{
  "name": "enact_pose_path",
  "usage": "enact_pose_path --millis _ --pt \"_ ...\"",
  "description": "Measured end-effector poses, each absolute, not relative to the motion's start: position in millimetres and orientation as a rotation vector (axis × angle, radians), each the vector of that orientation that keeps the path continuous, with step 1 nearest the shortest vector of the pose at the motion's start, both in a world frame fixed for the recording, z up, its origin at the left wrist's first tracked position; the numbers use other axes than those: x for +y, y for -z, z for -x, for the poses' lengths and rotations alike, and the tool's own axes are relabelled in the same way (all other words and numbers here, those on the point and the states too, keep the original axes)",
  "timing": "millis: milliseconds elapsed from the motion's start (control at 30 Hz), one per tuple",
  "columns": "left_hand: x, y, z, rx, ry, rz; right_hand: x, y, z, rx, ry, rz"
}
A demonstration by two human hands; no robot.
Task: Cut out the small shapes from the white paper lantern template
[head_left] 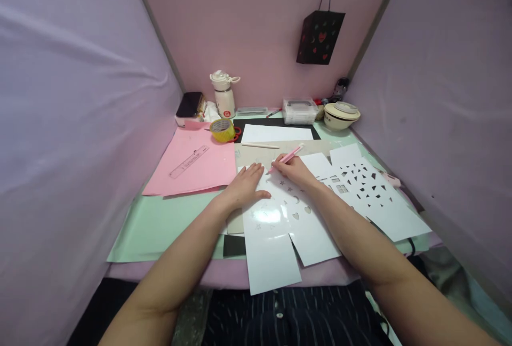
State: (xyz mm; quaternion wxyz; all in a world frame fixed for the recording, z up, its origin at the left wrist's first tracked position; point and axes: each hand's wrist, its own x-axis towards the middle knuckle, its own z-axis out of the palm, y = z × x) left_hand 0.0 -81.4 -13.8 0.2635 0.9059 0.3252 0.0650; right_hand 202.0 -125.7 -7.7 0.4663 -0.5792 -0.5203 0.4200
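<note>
My left hand (246,187) lies flat with its fingers spread on a glossy white sheet (272,266) that bears faint drawn shapes. In my right hand (291,169) is a pink pen (291,154), its tip on the upper part of the sheet. Beneath my right wrist lies a white sheet with cut-out stars, a moon and hearts (316,239). Farther right, another white sheet (394,220) has many angular cut-outs. A pale stick (260,146) rests above my hands on a beige board (284,147).
Pink paper (212,167) with a clear ruler (189,162) is at left. Yellow tape (222,130), red-handled scissors (236,134), a white bottle (224,98), a clear box (300,111) and a lidded bowl (340,118) stand behind. A black paper lantern (320,38) hangs above.
</note>
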Motion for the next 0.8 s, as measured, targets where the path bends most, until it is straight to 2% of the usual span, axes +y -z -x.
enact_pose_path --millis 233,367,800 --pt "-82.7 9.5 0.5 0.882 -0.138 -2.497 -127.6 -6.4 -201.5 -1.331 -1.091 1.439" --pt "-83.9 6.7 -0.6 0.926 -0.151 -2.518 -135.1 -18.5 -197.9 -1.330 -1.004 1.575" --pt "-73.8 16.6 -6.4 1.083 -0.084 -2.670 -134.8 10.1 -186.3 -1.094 -1.055 1.458"
